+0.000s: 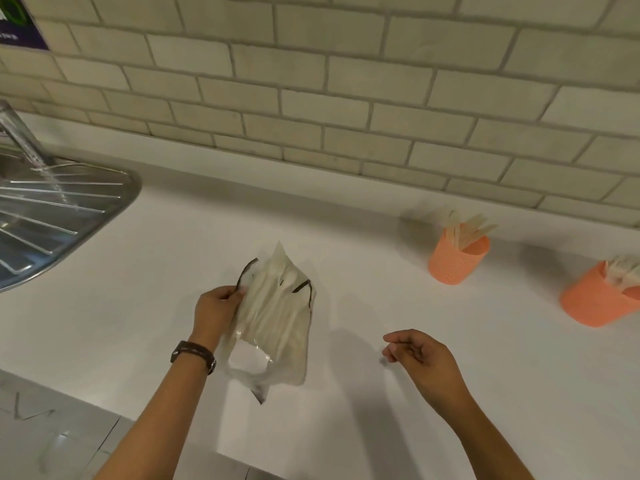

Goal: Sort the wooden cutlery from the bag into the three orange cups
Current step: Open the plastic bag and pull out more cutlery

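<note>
Left hand (220, 304) pinches bag (277, 327) by one edge; right hand (417, 353) loosely curled, empty. Risk: one-sided grip lets bag sag, cutlery (273, 296) spills onto table (346, 237), short of orange cups (457, 263).

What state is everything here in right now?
bag: held up, wooden cutlery inside.
left hand: grips the bag's edge.
right hand: holds nothing, fingers loosely curled.
cup nearer the wall: upright, holds cutlery.
cup at the picture's edge: holds cutlery.

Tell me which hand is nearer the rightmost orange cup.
Right. The right hand hovers apart, lower left of that cup; the left hand grips the bag farther left.
</note>
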A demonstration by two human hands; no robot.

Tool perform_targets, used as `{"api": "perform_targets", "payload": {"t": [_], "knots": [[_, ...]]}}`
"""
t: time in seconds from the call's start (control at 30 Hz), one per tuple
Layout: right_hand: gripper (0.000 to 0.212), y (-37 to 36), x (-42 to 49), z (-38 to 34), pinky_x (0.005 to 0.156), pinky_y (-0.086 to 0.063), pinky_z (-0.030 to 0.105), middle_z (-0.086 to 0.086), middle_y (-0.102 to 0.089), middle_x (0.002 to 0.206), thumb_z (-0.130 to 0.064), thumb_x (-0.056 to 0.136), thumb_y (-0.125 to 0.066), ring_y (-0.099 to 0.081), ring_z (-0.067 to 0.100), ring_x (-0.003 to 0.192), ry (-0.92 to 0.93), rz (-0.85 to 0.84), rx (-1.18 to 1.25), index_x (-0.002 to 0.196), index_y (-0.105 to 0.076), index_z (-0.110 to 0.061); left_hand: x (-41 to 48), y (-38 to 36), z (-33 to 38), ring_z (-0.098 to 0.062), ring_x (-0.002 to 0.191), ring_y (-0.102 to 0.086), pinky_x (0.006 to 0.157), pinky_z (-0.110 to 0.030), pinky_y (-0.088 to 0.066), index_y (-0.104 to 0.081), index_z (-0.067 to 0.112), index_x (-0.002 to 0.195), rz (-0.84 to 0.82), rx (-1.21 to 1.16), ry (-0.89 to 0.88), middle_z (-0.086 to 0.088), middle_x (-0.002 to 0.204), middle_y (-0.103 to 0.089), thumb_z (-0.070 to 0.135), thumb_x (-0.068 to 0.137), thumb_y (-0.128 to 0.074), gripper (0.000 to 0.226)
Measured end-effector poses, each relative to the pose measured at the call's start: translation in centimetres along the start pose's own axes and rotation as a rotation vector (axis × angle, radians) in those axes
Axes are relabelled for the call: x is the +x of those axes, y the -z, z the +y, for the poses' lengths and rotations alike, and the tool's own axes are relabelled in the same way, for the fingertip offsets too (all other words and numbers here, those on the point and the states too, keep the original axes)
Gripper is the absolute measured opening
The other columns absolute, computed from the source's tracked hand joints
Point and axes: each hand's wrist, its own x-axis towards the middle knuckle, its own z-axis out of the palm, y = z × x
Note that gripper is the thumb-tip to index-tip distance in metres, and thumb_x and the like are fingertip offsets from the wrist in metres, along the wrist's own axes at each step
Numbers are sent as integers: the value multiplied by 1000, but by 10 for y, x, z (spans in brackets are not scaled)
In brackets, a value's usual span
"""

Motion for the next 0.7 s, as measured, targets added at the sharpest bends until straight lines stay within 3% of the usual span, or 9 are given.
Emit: {"api": "perform_targets", "payload": {"t": [0.07, 0.13, 0.23, 0.3, 0.37, 0.47, 0.57, 0.63, 0.7], "knots": [[29, 6, 3, -2, 68, -48, 7, 1, -73, 76, 5, 88, -54, -68, 10, 73, 14, 12, -13, 87, -70, -19, -9, -3, 30, -15, 71, -55, 69, -24, -42, -73, 15, 86, -83, -71, -89, -2, 78, -65, 24, 86, -65, 12], [29, 10, 4, -7, 67, -47, 6, 1, -72, 78, 5, 89, -54, -67, 8, 72, 34, 30, -20, 87, -69, -20, -22, -9, 64, -10, 77, -58, 72, -19, -43, -72, 15, 98, -204, -53, -219, 2, 86, -67, 26, 86, -64, 18], [27, 13, 6, -24, 66, -46, 6, 0, -71, 88, -1, 90, -56, -66, 8, 71, 110, 89, -16, 90, -67, -25, -45, -22, 111, -4, 78, -61, 71, -10, -44, -73, 25, 92, -373, 12, -429, 1, 89, -68, 24, 87, -62, 13], [24, 17, 10, -41, 70, -45, 5, -5, -67, 104, -11, 89, -61, -65, 7, 74, 217, 155, -55, 103, -61, -30, -60, -32, 137, -4, 80, -60, 73, -11, -44, -72, 31, 87, -477, 7, -527, -3, 89, -67, 21, 86, -62, 14], [42, 23, 14, -60, 73, -44, 4, -17, -58, 118, -17, 86, -65, -64, 7, 76, 320, 202, -74, 124, -51, -29, -75, -41, 158, -6, 80, -60, 75, -15, -44, -73, 33, 84, -586, 0, -583, -3, 86, -65, 21, 84, -64, 15], [65, 35, 23, -88, 72, -52, 13, -30, -57, 113, -13, 83, -67, -65, 10, 69, 414, 197, 54, 138, -35, -28, -92, -55, 178, -3, 75, -59, 70, -13, -43, -73, 34, 84, -690, 61, -644, 12, 74, -63, 22, 81, -68, 13], [36, 47, 34, -102, 63, -54, 19, -11, -67, 96, -2, 86, -61, -65, 8, 60, 452, 125, 182, 116, -55, -19, -104, -66, 183, 0, 64, -52, 63, -10, -39, -74, 28, 92, -712, 114, -657, 15, 68, -59, 22, 79, -71, 15], [16, 54, 42, -104, 58, -51, 14, -11, -70, 70, -1, 87, -60, -64, 6, 55, 455, 139, 157, 92, -64, -15, -107, -63, 179, -3, 59, -48, 60, -11, -39, -71, 36, 94, -700, 158, -638, 16, 75, -60, 25, 76, -74, 22], [13, 65, 49, -102, 55, -48, 10, -14, -68, 59, -2, 88, -59, -63, 3, 52, 429, 208, 179, 86, -64, -14, -107, -53, 168, 0, 55, -48, 58, -9, -40, -66, 43, 94, -647, 287, -638, 14, 85, -63, 28, 73, -77, 28]]}}
